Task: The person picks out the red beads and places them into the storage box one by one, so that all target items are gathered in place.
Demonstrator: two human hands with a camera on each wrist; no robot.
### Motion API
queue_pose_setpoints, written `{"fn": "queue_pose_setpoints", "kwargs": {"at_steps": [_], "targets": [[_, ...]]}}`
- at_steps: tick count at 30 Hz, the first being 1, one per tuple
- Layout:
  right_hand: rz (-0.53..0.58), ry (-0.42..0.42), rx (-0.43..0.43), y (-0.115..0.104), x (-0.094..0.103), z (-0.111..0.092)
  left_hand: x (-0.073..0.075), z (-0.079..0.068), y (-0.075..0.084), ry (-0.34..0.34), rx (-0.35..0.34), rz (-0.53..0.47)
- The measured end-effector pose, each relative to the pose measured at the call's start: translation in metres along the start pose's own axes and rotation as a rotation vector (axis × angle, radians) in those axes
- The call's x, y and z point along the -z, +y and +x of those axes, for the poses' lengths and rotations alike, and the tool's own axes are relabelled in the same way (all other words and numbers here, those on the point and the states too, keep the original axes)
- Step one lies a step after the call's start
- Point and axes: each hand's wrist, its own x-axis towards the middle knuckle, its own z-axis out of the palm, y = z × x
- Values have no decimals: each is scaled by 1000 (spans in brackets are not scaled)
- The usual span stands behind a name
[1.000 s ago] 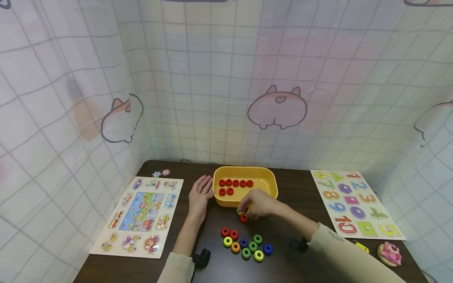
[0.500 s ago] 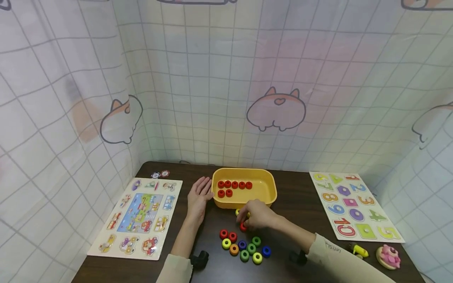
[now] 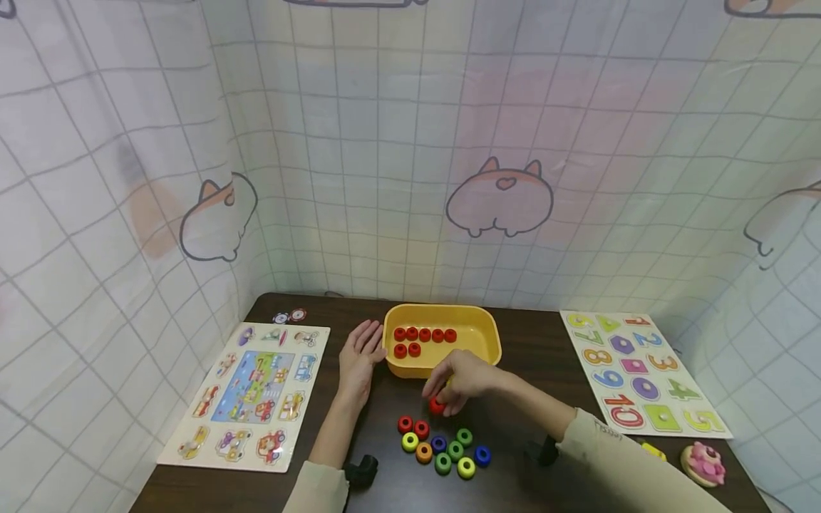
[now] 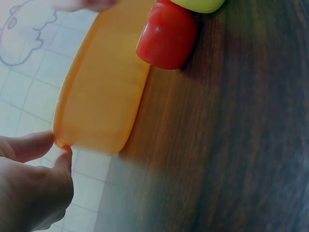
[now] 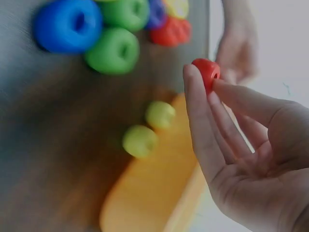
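Observation:
My right hand (image 3: 467, 376) pinches a red bead (image 5: 206, 73) between thumb and fingertips, just in front of the yellow tray (image 3: 481, 329). The right wrist view shows the bead raised off the table, its hole facing sideways. Two yellow-green beads (image 5: 140, 141) lie against the tray's front wall, mostly hidden by my hand in the head view. My left hand (image 3: 358, 362) lies at the tray's left end, fingers mostly straight, with thumb and a fingertip touching its edge (image 4: 62, 141). Inside the tray stand several red beads (image 3: 425, 335) in two rows.
Nearer to me lie loose beads: red (image 3: 405, 425), yellow (image 3: 410, 442), orange (image 3: 424, 452), green (image 3: 442, 464) and blue (image 3: 482, 456). A picture puzzle board (image 3: 308, 399) is at left, a number puzzle board (image 3: 641, 385) at right. A pink toy (image 3: 704, 463) sits near the right edge.
My right hand reached down to the red bead in front of the tray, took it between the fingertips and lifted it slightly. The left hand stayed at the tray.

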Motion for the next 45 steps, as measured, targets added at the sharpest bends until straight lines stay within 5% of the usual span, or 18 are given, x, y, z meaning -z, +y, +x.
{"fn": "queue_pose_setpoints", "kwargs": {"at_steps": [8, 16, 30, 40, 45], "targets": [[74, 32, -13, -26, 50, 15, -2, 0, 5, -6, 16, -17], [46, 119, -84, -13, 75, 48, 0, 1, 2, 7, 25, -6], [-16, 124, -195, 7, 81, 87, -1, 2, 1, 22, 23, -20], [18, 184, -184, 15, 73, 91, -2, 2, 0, 26, 29, 0], [25, 200, -113, 6, 70, 83, -1, 2, -1, 25, 20, -9]]}}
